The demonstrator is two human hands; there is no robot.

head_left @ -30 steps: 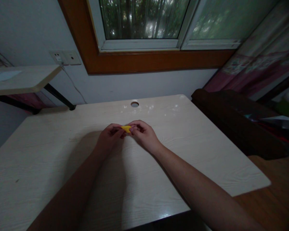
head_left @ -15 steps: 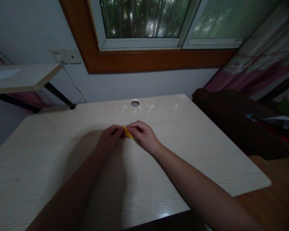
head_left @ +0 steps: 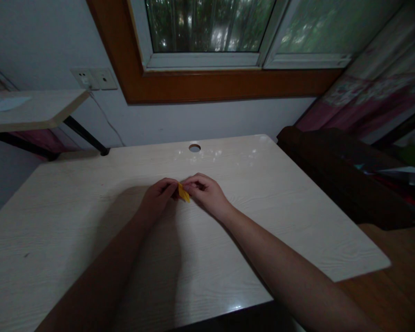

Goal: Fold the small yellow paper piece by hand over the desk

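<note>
Standing at the far left of the pale wood-grain table (head_left: 249, 221), a raised shelf (head_left: 44, 103) occupies that corner on black legs (head_left: 85, 135); 2 of these are visible. A white sheet (head_left: 7, 104) lies on the shelf top. At the near left, a small dark mark (head_left: 26, 255) shows on the table surface. On the wall (head_left: 210, 117), 2 outlet plates (head_left: 106, 79) sit side by side; a pale cable (head_left: 105, 117) descends from the left plate toward the rear table edge.

The left hand (head_left: 157, 199) casts a shadow (head_left: 121, 207) to its left. Its thumb and fingers close narrowly on the left side of a small yellow piece (head_left: 184, 192). The piece is between the 2 hands, near mid-table, with its lower end pointing toward the near edge. Fingers cover part of it; contact with the table cannot be determined. The right hand (head_left: 210, 196) pinches its right side.

Beyond the hands, a round hole (head_left: 194, 148) opens near the rear edge, below a window (head_left: 210, 27) with a brown wooden surround (head_left: 228, 84). To the right, a curtain (head_left: 366, 87) hangs above dark furniture (head_left: 332, 170), which borders the table. Wooden floor (head_left: 383, 295) shows beneath the right corner.
</note>
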